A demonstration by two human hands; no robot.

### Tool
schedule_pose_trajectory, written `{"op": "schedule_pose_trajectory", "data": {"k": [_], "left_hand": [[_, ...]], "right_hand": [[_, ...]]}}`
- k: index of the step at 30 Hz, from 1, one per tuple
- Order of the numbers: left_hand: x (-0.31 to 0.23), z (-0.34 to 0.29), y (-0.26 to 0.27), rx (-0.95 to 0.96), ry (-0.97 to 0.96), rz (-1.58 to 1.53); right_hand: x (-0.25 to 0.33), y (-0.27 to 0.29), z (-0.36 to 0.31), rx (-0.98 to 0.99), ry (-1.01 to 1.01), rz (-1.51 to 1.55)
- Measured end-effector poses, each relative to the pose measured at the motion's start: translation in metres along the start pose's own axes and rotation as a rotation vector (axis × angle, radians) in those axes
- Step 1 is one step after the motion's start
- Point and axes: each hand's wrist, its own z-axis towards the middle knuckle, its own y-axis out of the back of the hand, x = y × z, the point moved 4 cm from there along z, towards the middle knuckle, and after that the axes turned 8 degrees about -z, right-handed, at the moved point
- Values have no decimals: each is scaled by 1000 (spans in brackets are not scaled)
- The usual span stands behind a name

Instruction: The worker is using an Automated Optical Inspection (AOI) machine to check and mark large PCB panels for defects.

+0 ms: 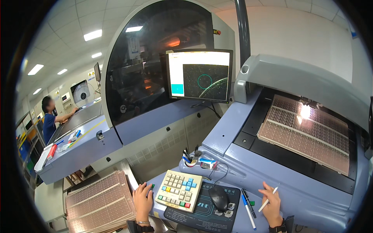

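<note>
My left hand (142, 200) rests with its fingers stretched out, between a stack of copper-coloured circuit panels (99, 198) and a cream keypad (178, 190) with coloured keys. A small green piece (152, 186) lies at its fingertips; whether they touch it I cannot tell. On the right, my right hand (271, 204) holds a slim white pen-like stick (268, 199) between its fingers, tilted up to the right. Just left of that hand lie a blue-and-white pen (248, 213) and a black pen (249, 202). A black mouse (218, 198) sits on a dark mouse pad (190, 220).
Right of the monitor (200, 75), a machine bed (244, 140) carries a panel sheet (307, 134) under a lit head. A pen cup (189, 160) and small box (208, 163) stand behind the keypad. Far left, another person (50, 120) works at a similar machine.
</note>
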Motion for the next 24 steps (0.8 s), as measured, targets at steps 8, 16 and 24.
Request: {"op": "schedule_pose_trajectory", "data": {"k": [8, 16, 24], "left_hand": [[0, 1, -1, -2, 6, 6], [0, 1, 0, 1, -7, 5], [2, 2, -1, -9, -8, 12]], "right_hand": [[0, 0, 1, -2, 14, 0], [0, -2, 0, -7, 16, 11], [-5, -5, -2, 5, -1, 25]]}}
